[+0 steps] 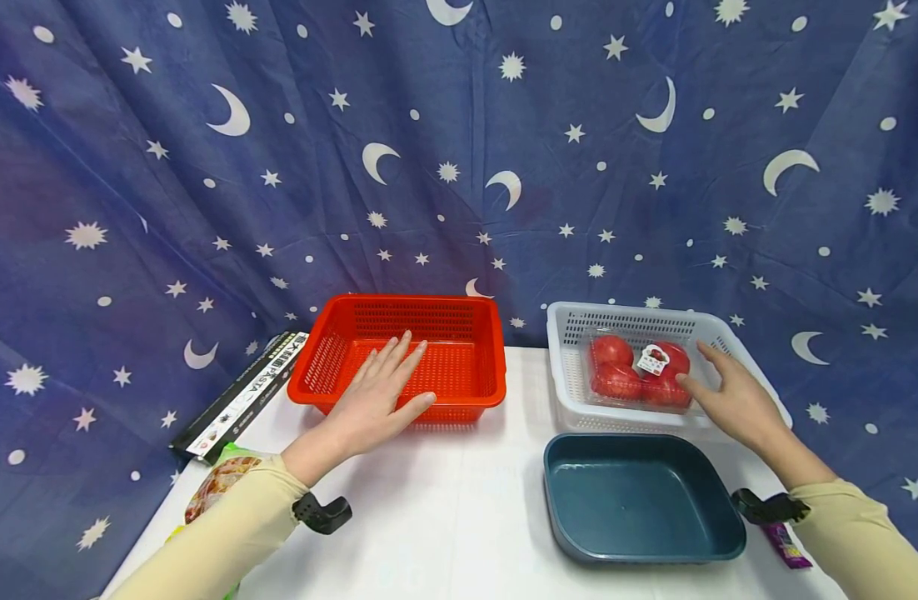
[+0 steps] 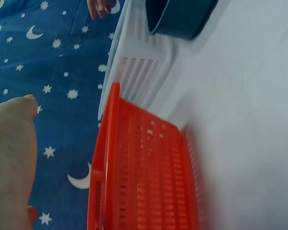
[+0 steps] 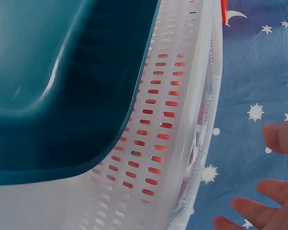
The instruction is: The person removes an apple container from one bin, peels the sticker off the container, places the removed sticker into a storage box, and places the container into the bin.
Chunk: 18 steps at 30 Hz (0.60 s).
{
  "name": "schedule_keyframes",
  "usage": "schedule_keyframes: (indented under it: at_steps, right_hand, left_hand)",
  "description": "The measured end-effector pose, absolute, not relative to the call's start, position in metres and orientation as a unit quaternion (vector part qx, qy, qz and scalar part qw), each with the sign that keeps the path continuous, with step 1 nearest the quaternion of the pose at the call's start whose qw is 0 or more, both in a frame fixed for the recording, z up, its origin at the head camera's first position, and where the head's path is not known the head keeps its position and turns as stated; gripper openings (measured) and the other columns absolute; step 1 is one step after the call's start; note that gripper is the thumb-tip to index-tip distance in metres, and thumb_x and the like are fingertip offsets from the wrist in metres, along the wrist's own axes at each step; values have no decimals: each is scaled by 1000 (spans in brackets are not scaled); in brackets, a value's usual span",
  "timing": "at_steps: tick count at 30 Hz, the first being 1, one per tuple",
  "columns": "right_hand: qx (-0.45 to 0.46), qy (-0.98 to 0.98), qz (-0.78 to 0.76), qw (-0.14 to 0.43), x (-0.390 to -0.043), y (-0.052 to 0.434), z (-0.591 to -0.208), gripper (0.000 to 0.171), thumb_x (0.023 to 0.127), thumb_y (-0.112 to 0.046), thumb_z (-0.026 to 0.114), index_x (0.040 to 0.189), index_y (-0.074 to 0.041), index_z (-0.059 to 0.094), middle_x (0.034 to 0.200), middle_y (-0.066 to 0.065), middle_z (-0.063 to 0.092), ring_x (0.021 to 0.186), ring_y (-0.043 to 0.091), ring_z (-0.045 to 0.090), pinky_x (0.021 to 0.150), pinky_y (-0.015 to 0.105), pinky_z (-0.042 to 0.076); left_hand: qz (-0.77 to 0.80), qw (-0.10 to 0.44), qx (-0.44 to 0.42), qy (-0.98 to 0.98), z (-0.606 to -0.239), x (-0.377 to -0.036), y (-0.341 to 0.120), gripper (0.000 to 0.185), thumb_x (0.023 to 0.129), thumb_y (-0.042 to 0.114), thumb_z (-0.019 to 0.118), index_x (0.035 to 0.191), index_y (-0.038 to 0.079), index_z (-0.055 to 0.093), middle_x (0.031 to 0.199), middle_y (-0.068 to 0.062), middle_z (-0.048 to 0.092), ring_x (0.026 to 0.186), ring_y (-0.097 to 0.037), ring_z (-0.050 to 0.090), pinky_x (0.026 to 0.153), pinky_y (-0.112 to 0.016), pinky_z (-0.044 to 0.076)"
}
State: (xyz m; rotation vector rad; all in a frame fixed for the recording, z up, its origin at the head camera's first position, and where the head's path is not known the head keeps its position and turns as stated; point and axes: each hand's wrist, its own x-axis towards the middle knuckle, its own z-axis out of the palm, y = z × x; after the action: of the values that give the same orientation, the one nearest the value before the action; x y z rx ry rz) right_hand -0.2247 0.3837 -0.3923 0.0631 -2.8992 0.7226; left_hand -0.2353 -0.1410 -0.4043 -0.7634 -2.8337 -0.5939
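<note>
My left hand (image 1: 381, 398) hovers over the front left of the red plastic basket (image 1: 498, 367), its fingers straight and spread. Nothing is in it. In the left wrist view, part of that hand (image 2: 12, 153) appears beside the basket. On the right, a clear plastic box of round red fruit (image 1: 616, 382) with a white label lies inside the white basket (image 1: 560, 367). My right hand (image 1: 740, 404) is over this basket's right side, close to the box. Its thumb and fingers are apart, and the right wrist view shows no object between them.
A dark teal tub (image 1: 642, 546) stands in front of the white basket. Left of the red basket lies a long black pasta box (image 1: 241, 400). A food packet (image 1: 222, 483) is partly behind my left sleeve, and a small purple packet (image 1: 787, 546) lies beside my right wrist. A starry curtain (image 1: 459, 150) hangs behind.
</note>
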Motion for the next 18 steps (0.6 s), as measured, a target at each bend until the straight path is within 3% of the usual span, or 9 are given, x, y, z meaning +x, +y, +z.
schedule_keyframes:
  at_steps: [11, 18]
  right_hand:
    - [-14, -956, 290, 41, -225, 388, -391, 79, 106, -46, 51, 158, 6, 22, 150, 43, 31, 129, 66, 35, 92, 77, 40]
    - [-23, -952, 302, 45, -225, 393, -394, 76, 107, -43, 49, 157, 8, 24, 148, 44, 33, 130, 66, 34, 93, 75, 41]
  left_hand:
    - [-239, 88, -308, -916, -409, -231, -105, 79, 102, 66, 42, 164, 20, 25, 170, -3, 19, 156, -22, 13, 122, -52, 20]
    - [-251, 86, -334, -905, -412, -227, -81, 73, 103, 54, 53, 162, 19, 31, 169, 0, 23, 153, -24, 23, 121, -49, 24]
